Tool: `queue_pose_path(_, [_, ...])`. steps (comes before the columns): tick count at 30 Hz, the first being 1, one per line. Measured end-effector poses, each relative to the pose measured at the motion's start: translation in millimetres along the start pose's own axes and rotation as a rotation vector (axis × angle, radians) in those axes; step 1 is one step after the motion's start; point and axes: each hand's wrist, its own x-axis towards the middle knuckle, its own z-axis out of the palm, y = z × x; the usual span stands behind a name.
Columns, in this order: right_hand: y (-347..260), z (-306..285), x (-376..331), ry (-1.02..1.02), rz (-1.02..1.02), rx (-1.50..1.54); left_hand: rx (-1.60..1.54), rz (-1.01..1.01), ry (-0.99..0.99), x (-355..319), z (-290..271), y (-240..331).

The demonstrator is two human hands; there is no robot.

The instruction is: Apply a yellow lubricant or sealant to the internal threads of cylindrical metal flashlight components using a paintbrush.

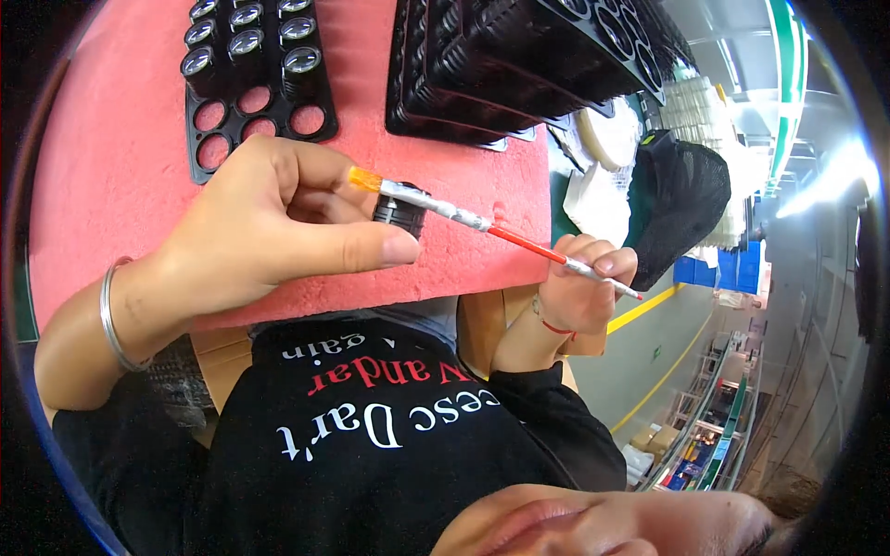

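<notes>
One black cylinder point(400, 215) in the left hand point(248, 215), one brush point(505, 233) in the right hand point(582, 293), both grips closed.

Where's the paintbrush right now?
In the head view, the paintbrush slants down rightward from the centre: the right hand grips its handle, and its orange bristles are beside the black cylindrical part in the left hand.

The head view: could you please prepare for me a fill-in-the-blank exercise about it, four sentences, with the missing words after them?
The left hand holds a ribbed cylindrical part whose colour is ____.
The right hand grips the paintbrush by its ____, not by its bristles.
The bare openings in the lens tray are ____ in shape.
The foam sheet under this tray is coloured ____.
Missing words: black; handle; round; pink.
</notes>
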Motion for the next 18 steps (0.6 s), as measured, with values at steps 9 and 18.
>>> queue_pose_path(9, [2.9, 1.5, -0.2, 0.109, -0.066, -0.071, -0.004, -0.017, 0.01, -0.8, 1.1, 3.7])
queue_pose_path(18, [1.5, -2.0, -2.2, 0.136, -0.063, -0.005, -0.071, 0.043, 0.006, 0.0, -0.3, -1.6])
